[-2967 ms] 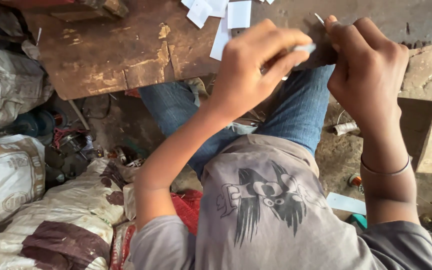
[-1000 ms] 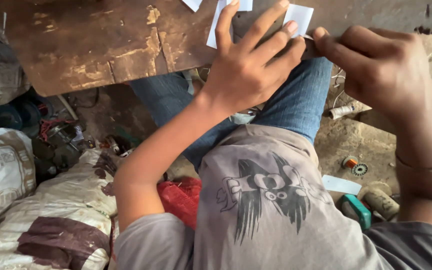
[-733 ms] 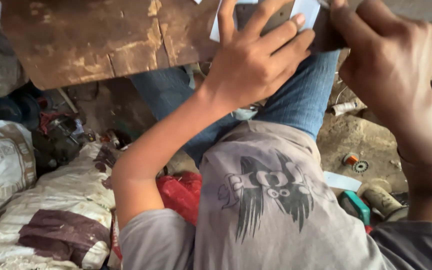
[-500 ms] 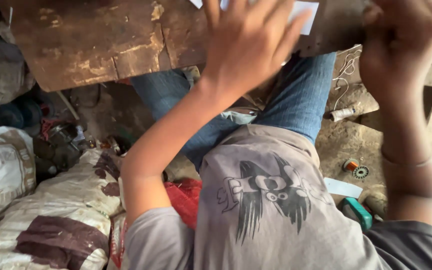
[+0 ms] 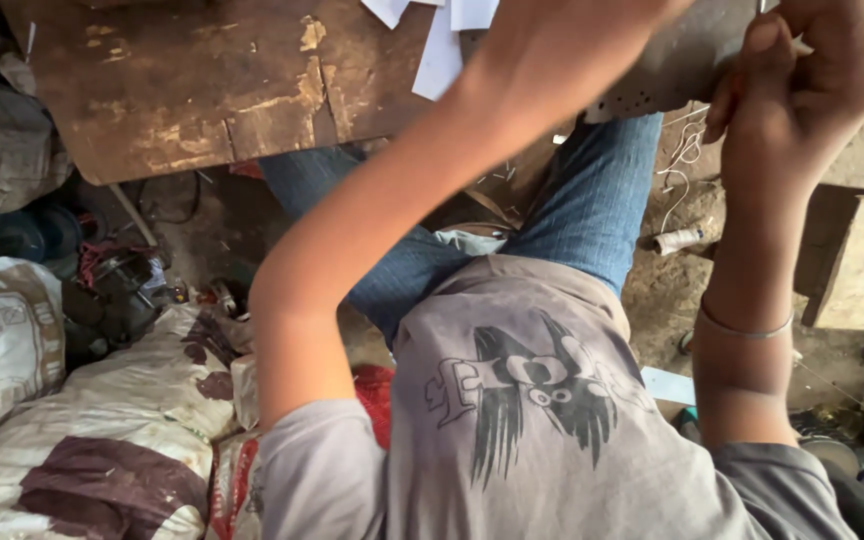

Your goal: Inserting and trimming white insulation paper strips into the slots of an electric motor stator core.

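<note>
Pinching a thin pale strip (image 5: 800,45), the right hand (image 5: 802,100) has its grip pressed together at the frame's top right, over the dark perforated sheet (image 5: 652,80) on the counter (image 5: 202,90). Left hand is cut off above; its grip can't be told. Strip's long axis unclear.

A single head-worn camera looks steeply down from close above the person's own chest, facing the worn wooden board (image 5: 202,90) toward 12 o'clock, the sacks (image 5: 102,450) at 8 o'clock, with no second view to overlap.
</note>
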